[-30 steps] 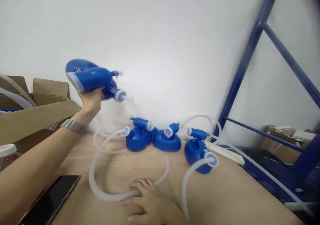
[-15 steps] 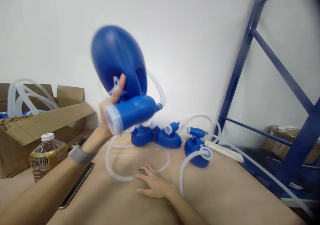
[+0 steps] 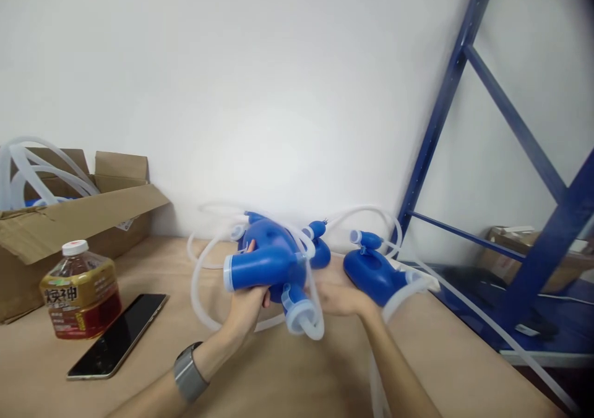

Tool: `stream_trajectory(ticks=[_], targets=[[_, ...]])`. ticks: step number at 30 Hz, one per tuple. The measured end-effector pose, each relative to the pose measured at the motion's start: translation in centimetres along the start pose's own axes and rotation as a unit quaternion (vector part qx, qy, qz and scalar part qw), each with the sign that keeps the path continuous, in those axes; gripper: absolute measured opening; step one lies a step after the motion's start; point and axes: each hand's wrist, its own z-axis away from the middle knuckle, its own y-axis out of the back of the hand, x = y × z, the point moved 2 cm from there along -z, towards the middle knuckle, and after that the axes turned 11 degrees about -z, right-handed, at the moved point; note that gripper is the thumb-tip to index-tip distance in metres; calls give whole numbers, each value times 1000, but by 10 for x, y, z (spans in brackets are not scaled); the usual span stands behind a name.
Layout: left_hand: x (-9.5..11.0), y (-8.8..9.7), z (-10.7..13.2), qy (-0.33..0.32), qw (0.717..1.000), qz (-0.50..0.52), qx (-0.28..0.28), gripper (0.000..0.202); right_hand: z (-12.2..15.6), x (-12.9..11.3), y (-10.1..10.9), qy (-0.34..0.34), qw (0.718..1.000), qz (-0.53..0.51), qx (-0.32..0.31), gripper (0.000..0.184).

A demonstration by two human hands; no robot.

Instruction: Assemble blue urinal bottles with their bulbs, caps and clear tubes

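Observation:
Low over the table, my left hand (image 3: 250, 310) is closed around a blue plastic urinal bottle (image 3: 273, 240). A blue cylinder with a pale end cap (image 3: 228, 273) lies across this bottle. Its white-capped neck (image 3: 301, 316) tilts down toward me, with a translucent hose (image 3: 204, 307) looping around it. Beside the held bottle on the right is my right hand (image 3: 336, 298), its fingers hidden behind the bottle and hose. Another urinal bottle (image 3: 374, 276) rests to the right of that hand. Behind the held one, a further bottle (image 3: 321, 254) is partly covered.
An open cardboard box (image 3: 125, 211) with coiled hoses stands at the left. In front of it are a drink bottle (image 3: 81, 294) and a phone (image 3: 120, 337). A blue metal rack (image 3: 439, 121) rises at the right, beside the table edge. One hose trails off to the right.
My left hand has lowered the urinal bottle from high up and turned it. My right hand has moved from the tabletop up beside it. The right bottle's neck now points further right.

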Motion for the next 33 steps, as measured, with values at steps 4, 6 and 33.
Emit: stream_trajectory(ticks=[4,6,33], targets=[[-23,-12,0,40,999,-3,-26,76,21,-17,42,-76,995,43,46,52],[-32,-19,2,54,997,-9,-46,67,26,-33,47,-95,990,37,94,59],[-43,14,-61,95,994,-23,-49,28,-27,30,-112,-90,974,-194,75,72]])
